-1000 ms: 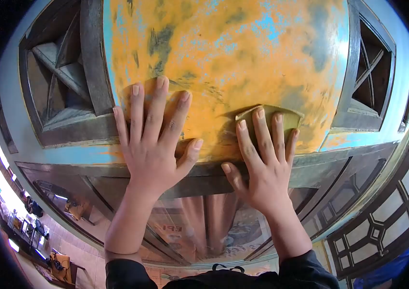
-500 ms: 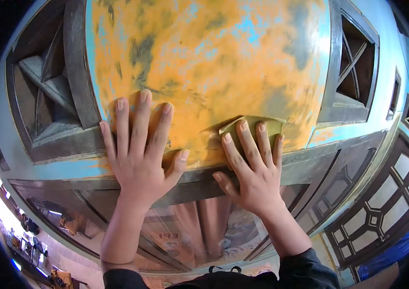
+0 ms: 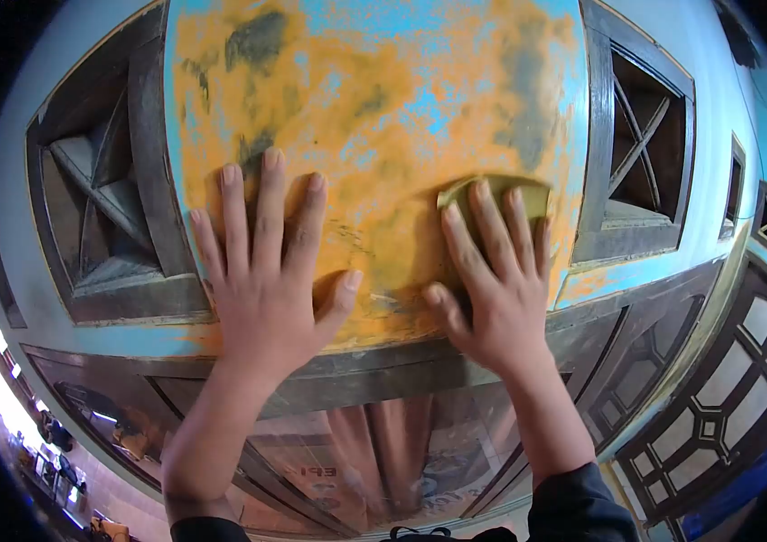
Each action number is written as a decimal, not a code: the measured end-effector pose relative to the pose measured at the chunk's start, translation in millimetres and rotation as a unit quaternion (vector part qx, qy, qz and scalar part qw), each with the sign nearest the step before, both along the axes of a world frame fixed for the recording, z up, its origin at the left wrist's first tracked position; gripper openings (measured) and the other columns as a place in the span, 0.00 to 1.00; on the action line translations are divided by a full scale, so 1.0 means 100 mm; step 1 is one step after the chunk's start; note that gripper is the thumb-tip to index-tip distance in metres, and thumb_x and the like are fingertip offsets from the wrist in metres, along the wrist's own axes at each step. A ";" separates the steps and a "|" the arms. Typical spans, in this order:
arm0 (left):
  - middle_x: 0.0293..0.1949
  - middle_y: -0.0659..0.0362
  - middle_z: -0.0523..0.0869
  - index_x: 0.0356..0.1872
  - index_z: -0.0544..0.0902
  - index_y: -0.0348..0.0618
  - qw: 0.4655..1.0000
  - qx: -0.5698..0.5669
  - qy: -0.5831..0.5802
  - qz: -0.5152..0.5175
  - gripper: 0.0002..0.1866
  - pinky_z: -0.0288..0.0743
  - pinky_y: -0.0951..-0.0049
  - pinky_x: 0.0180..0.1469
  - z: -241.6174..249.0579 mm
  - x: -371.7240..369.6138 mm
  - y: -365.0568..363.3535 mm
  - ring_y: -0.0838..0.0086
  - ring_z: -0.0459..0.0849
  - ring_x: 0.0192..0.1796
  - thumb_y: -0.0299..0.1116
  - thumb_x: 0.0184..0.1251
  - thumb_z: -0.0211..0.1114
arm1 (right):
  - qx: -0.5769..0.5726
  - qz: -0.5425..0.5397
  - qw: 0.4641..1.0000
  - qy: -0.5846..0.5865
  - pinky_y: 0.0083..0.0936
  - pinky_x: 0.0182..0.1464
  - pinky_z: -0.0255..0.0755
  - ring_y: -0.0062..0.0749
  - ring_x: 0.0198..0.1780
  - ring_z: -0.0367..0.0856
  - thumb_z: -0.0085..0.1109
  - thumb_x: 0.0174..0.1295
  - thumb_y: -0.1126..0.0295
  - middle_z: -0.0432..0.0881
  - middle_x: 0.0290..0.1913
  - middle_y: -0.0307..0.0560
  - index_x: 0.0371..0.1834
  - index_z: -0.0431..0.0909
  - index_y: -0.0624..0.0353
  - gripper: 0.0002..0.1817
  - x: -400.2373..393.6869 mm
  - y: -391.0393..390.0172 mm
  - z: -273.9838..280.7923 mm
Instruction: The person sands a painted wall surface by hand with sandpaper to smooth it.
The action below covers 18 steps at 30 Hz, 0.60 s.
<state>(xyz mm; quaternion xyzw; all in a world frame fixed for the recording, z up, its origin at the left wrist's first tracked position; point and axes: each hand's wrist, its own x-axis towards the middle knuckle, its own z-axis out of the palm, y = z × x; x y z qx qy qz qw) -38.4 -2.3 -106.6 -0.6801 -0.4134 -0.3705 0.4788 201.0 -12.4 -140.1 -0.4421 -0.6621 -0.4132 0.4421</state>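
A wall panel (image 3: 374, 126) shows patchy orange, blue and dark grey between two wooden vents. Flat against its lower left part lies my left hand (image 3: 266, 280), fingers spread and nothing in it. My right hand (image 3: 501, 280) presses a folded olive-green sheet (image 3: 535, 197) to the lower right of the panel. The sheet sticks out past the fingertips, and its lower part is hidden under the fingers.
Dark wooden vents with crossed bars flank the panel, left (image 3: 189, 298) and right (image 3: 641, 237). Below runs a wooden frame (image 3: 374, 378) over glass panes and a curtain. A paned door (image 3: 718, 406) is at the right. Furniture shows at the lower left.
My right hand and the green sheet have moved up and slightly right on the panel. My left hand remains spread against it. The view has shifted a little.
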 end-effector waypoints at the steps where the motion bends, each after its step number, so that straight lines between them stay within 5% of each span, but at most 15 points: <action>1: 0.82 0.44 0.52 0.80 0.61 0.44 1.000 0.003 0.002 0.003 0.40 0.31 0.33 0.79 -0.04 0.03 0.01 0.40 0.44 0.83 0.55 0.72 0.53 | 0.013 0.000 1.000 0.003 0.60 0.80 0.38 0.53 0.81 0.56 0.61 0.64 0.46 0.62 0.81 0.46 0.77 0.69 0.41 0.37 0.02 0.01 0.10; 7: 0.82 0.44 0.54 0.78 0.64 0.43 1.000 0.009 0.023 0.011 0.40 0.32 0.33 0.79 -0.21 0.03 0.06 0.40 0.46 0.83 0.58 0.72 0.50 | -0.011 0.003 1.000 -0.003 0.60 0.81 0.35 0.52 0.81 0.58 0.60 0.65 0.43 0.65 0.80 0.45 0.75 0.72 0.40 0.35 0.13 0.01 -0.35; 10: 0.82 0.45 0.55 0.78 0.65 0.45 1.000 0.014 0.022 0.013 0.39 0.32 0.34 0.79 -0.16 0.06 0.04 0.42 0.48 0.83 0.59 0.72 0.50 | 0.012 -0.003 1.000 -0.011 0.60 0.80 0.35 0.52 0.81 0.57 0.61 0.64 0.45 0.65 0.80 0.45 0.76 0.71 0.40 0.36 0.26 0.04 -0.15; 14: 0.82 0.49 0.56 0.79 0.66 0.52 0.998 0.043 0.015 0.033 0.38 0.36 0.36 0.80 0.23 0.12 0.04 0.46 0.50 0.83 0.59 0.72 0.52 | 0.082 -0.006 0.997 -0.012 0.61 0.79 0.44 0.52 0.81 0.56 0.62 0.65 0.48 0.63 0.80 0.44 0.78 0.67 0.41 0.38 0.37 0.10 0.55; 18: 0.81 0.56 0.61 0.78 0.67 0.63 0.991 0.129 -0.020 -0.025 0.36 0.42 0.36 0.79 0.74 0.14 0.20 0.51 0.55 0.82 0.55 0.69 0.58 | 0.058 -0.011 0.997 -0.040 0.60 0.79 0.41 0.56 0.82 0.54 0.57 0.67 0.45 0.62 0.81 0.50 0.78 0.67 0.45 0.38 0.34 0.08 0.47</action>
